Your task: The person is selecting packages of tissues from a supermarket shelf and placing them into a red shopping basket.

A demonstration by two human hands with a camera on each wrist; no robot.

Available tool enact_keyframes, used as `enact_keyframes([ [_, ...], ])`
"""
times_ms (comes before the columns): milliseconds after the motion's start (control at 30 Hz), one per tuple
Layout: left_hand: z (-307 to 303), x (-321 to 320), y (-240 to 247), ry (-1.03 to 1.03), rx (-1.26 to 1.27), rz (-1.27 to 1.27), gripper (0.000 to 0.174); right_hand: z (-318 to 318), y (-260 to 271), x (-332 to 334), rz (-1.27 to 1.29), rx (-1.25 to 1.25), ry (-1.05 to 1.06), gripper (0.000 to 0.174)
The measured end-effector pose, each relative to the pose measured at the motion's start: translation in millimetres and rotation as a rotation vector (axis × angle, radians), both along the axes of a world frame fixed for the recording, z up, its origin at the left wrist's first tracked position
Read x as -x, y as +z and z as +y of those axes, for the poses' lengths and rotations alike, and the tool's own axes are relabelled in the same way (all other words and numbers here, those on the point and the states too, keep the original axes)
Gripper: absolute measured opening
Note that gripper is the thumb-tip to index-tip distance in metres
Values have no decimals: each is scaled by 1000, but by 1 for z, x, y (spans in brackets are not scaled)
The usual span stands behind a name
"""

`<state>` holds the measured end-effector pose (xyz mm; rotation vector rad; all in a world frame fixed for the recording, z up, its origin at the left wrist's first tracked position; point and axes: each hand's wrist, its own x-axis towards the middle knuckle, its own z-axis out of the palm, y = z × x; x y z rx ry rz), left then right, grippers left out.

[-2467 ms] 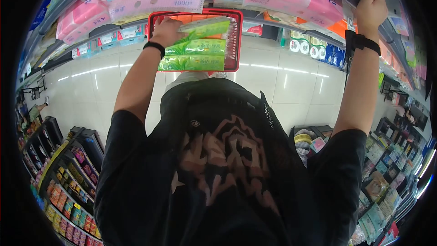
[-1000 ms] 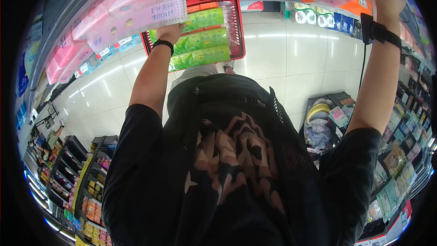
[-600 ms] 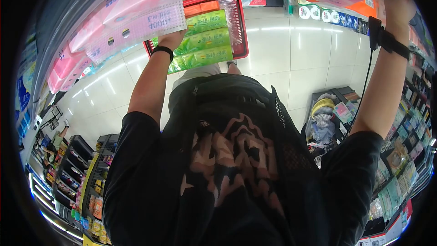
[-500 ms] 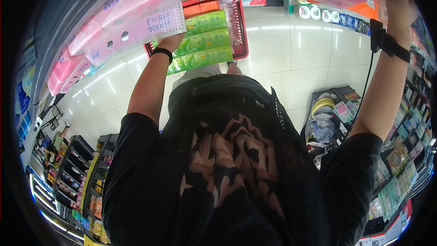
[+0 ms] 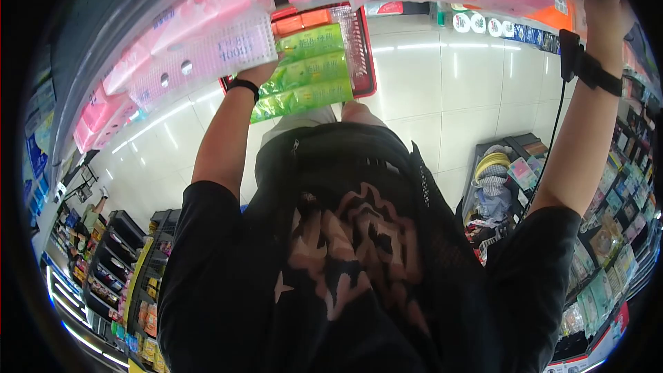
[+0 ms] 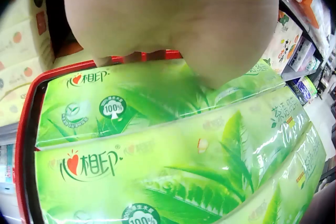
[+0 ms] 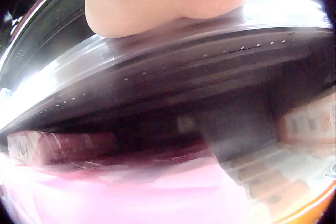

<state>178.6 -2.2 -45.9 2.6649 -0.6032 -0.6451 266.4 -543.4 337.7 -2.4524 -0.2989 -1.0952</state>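
My left hand (image 5: 261, 71) is over the left end of the basket, partly covered by a hanging pink pack in the head view. In the left wrist view its palm (image 6: 173, 19) hangs low over the farthest green tissue pack (image 6: 113, 100), with fingertips showing by the basket's red rim. Three green tissue packs (image 5: 311, 65) lie side by side in the red basket (image 5: 367, 55), orange packs (image 5: 302, 22) beyond them. High at the right, my right hand (image 5: 609, 12) is at the shelf edge. The right wrist view shows its heel against the grey shelf lip (image 7: 157, 50), fingers hidden.
Pink tissue packs (image 5: 207, 7) jut from the shelf above the basket's far left. Paper rolls (image 5: 469, 23) stand on a low shelf. Pale floor tiles (image 5: 435, 76) lie right of the basket. Snack shelves (image 5: 131, 269) and a hat display (image 5: 490, 173) stand behind me.
The far green pack, tilted in my left hand 2.5 seconds ago, now lies flat beside the others. My right hand has shifted rightward. Pink packs now overlap more of my left hand.
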Motion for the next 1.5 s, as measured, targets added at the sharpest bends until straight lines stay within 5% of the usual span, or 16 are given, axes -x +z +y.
enact_keyframes([
  [200,-16,7,25,-64,-382,55,73,-5,-1,-4,-105,143,-8,48],
  [333,-35,22,61,39,-421,55,82,3,5,1,-131,191,-59,47],
  [400,-35,34,60,67,-363,-91,81,0,7,1,-179,215,-74,45],
  [533,-51,60,123,-15,243,-105,68,-4,9,4,-119,235,-132,41],
  [600,-63,79,179,-75,378,-375,60,-21,4,-1,31,237,-225,42],
  [800,-64,102,293,-105,515,-993,43,-4,15,9,-67,277,-179,32],
  [933,-51,77,360,-1,487,-1267,54,0,21,13,-36,291,-167,28],
  [1100,-41,22,449,150,392,-1298,53,-1,19,13,-10,317,-242,24],
  [1333,-42,-63,495,115,279,-1311,53,1,16,13,-43,309,-277,22],
  [1400,-46,-87,513,113,89,-1509,58,1,18,15,-10,298,-262,22],
  [1500,-37,-128,522,223,-116,-1399,65,0,16,7,-38,297,-260,21],
])
